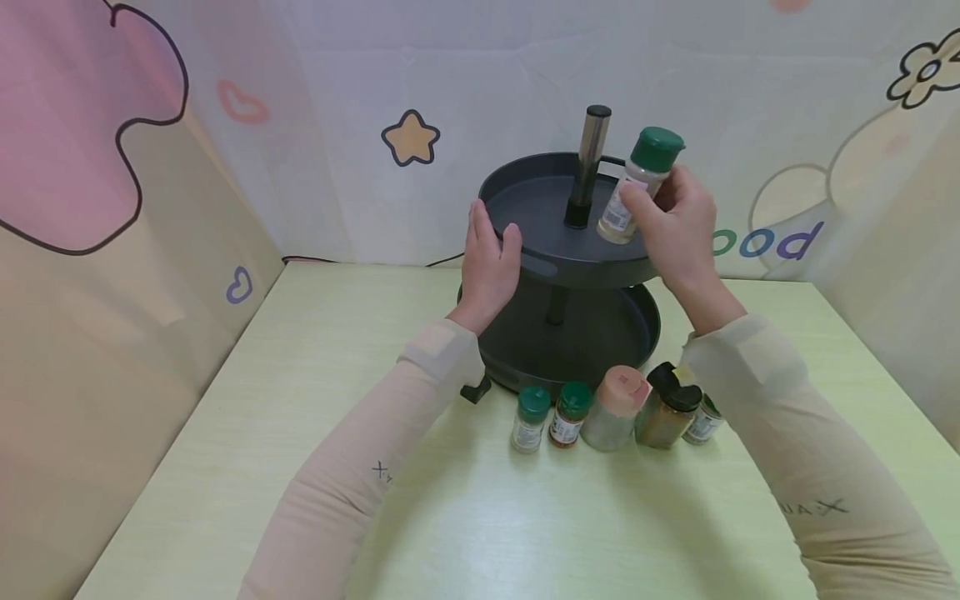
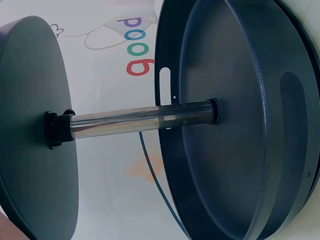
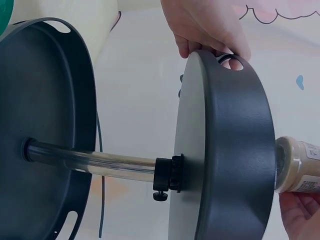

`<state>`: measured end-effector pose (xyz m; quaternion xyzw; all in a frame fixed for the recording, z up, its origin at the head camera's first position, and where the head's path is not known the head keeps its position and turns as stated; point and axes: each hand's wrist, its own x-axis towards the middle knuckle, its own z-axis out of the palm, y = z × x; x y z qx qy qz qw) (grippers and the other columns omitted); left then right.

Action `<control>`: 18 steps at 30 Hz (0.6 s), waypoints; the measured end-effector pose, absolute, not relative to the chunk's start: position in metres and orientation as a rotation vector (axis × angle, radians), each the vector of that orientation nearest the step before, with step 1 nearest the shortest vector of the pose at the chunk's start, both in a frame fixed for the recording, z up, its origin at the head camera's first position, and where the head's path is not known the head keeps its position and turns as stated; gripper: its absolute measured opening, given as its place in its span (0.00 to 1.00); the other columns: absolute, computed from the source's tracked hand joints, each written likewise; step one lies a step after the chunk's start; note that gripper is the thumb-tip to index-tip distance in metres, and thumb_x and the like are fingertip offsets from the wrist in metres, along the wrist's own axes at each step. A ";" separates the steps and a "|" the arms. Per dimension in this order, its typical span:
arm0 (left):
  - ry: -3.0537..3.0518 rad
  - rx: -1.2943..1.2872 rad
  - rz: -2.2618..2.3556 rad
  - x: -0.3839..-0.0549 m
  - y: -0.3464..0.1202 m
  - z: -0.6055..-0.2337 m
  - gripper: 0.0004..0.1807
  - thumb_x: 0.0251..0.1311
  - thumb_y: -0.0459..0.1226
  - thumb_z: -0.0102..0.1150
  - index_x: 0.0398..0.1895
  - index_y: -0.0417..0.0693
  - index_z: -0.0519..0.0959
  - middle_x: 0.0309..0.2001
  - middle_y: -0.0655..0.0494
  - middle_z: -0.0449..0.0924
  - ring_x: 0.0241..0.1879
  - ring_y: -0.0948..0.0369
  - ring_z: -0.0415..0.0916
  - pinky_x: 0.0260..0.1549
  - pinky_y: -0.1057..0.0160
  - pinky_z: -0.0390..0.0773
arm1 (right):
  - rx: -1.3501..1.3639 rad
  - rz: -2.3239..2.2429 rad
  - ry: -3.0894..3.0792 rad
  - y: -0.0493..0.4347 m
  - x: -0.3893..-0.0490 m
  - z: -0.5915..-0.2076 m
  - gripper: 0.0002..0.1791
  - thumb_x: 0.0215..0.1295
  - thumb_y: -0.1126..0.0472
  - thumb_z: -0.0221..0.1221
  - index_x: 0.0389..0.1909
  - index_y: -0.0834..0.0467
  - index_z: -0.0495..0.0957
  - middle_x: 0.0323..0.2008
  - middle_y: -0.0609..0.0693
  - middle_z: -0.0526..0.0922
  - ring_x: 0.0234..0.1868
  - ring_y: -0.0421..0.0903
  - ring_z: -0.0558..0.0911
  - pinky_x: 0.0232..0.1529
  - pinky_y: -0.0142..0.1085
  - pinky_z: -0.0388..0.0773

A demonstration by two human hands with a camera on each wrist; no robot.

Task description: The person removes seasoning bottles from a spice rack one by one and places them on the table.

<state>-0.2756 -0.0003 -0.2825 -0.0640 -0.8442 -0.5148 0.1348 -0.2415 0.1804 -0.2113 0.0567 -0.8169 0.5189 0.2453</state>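
My right hand (image 1: 678, 225) pinches a clear spice jar (image 1: 618, 212) with a green lid and a pale label between thumb and fingers. Tilted, the jar overlaps the right side of the upper tier in the head view. A black two-tier rack (image 1: 517, 196) with a metal centre post stands at the back of the table. On its left, my left hand (image 1: 491, 267) grips the upper tier's rim, with skin showing through the handle slot in the right wrist view. The lower tier (image 2: 220, 170) is bare inside in the left wrist view.
Along the rack's front stand two small green-lidded jars (image 1: 528, 429), a pink-lidded jar (image 1: 611, 421) and black-lidded brown spice jars (image 1: 663, 421). Another small jar (image 1: 705, 425) sits beside the right sleeve. A printed cloth wall (image 1: 360, 200) rises close behind the rack.
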 end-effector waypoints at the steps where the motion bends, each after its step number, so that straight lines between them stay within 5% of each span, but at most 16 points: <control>1: -2.445 -0.186 -1.494 -0.276 0.000 -0.283 0.35 0.64 0.48 0.30 0.69 0.46 0.34 0.71 0.55 0.32 0.69 0.62 0.33 0.67 0.62 0.43 | 0.156 1.421 -2.227 0.181 -0.240 -0.211 0.22 0.59 0.49 0.50 0.53 0.55 0.68 0.47 0.52 0.75 0.41 0.40 0.71 0.49 0.38 0.70; 9: -2.451 -0.183 -1.493 -0.276 0.000 -0.283 0.35 0.64 0.49 0.30 0.69 0.46 0.34 0.71 0.55 0.32 0.69 0.62 0.33 0.67 0.62 0.42 | 0.158 1.424 -2.217 0.186 -0.232 -0.210 0.23 0.59 0.49 0.51 0.54 0.54 0.67 0.50 0.51 0.75 0.45 0.41 0.73 0.55 0.42 0.69; 18: -2.450 -0.191 -1.501 -0.276 0.000 -0.284 0.35 0.64 0.49 0.30 0.69 0.46 0.33 0.71 0.56 0.31 0.69 0.62 0.32 0.67 0.62 0.42 | 0.202 1.379 -2.203 0.198 -0.221 -0.213 0.20 0.59 0.54 0.52 0.51 0.56 0.70 0.44 0.48 0.78 0.38 0.36 0.75 0.46 0.32 0.73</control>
